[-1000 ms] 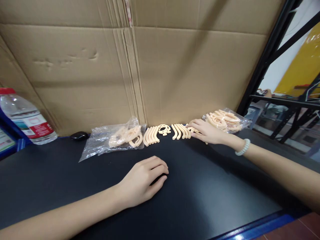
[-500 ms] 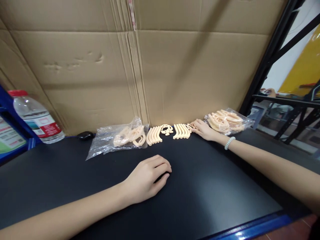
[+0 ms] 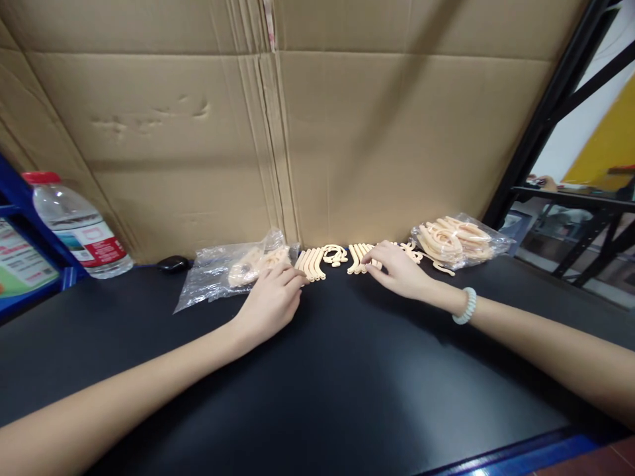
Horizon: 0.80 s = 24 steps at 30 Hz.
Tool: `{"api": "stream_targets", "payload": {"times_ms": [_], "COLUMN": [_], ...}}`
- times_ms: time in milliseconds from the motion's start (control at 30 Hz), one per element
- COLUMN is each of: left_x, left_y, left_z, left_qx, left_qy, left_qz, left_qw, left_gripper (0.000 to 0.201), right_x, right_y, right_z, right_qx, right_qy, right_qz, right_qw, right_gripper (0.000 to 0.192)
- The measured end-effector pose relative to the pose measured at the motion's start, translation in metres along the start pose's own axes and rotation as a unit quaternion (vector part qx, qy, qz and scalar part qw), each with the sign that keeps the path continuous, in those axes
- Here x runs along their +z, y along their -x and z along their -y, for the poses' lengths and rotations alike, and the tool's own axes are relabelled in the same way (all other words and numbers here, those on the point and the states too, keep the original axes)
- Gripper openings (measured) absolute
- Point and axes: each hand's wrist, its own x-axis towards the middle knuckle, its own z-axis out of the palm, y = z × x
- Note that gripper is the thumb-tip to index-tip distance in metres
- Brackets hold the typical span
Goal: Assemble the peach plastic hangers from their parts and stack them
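Left hand [image 3: 272,296] and right hand [image 3: 401,271], fingers curled, grip unclear, are at centre-frame rows of beige, curved, plastic-looking strips [image 3: 311,264], long axes pointing roughly up-frame.

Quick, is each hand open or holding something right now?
Left hand: fingers bent, at the left row of curved pieces; whether it holds one cannot be told.
Right hand: fingers bent, at the right row; likewise, cannot be told.

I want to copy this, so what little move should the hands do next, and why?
Perhaps the left hand should gently straighten the left row of curved pieces, because it reaches that row's outer edge, while the right hand is over at the right row.
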Motion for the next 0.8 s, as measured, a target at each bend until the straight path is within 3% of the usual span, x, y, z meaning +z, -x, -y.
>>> {"api": "stream_targets", "payload": {"times_ms": [167,400,533,633,800], "left_x": [0.004,0.004,0.003,0.004,0.002], "left_y": [0.0,0.0,-0.001,-0.003,-0.007], "left_z": [0.016,0.014,0.012,0.012,0.007], "left_qx": [-0.018,-0.025,-0.02,-0.015,-0.006], "left_qy": [-0.038,-0.075,-0.093,-0.103,-0.11], "left_qz": [0.01,0.032,0.041,0.045,0.051], "left_qw": [0.999,0.996,0.995,0.994,0.993], "left_gripper": [0.021,0.017,0.017,0.019,0.023], "right_x": [0.017,0.05,0.061,0.059,0.043], "right_y": [-0.018,-0.061,-0.072,-0.072,-0.066], "right_z": [0.012,-0.005,-0.012,-0.014,-0.005], "right_qx": [-0.004,0.016,0.031,0.047,0.116], "right_qy": [0.004,-0.014,-0.055,-0.103,-0.198], "right_qz": [0.024,0.043,0.044,0.012,-0.092], "right_qw": [1.0,0.999,0.997,0.993,0.969], "right_gripper": [0.013,0.022,0.01,0.013,0.011]}}
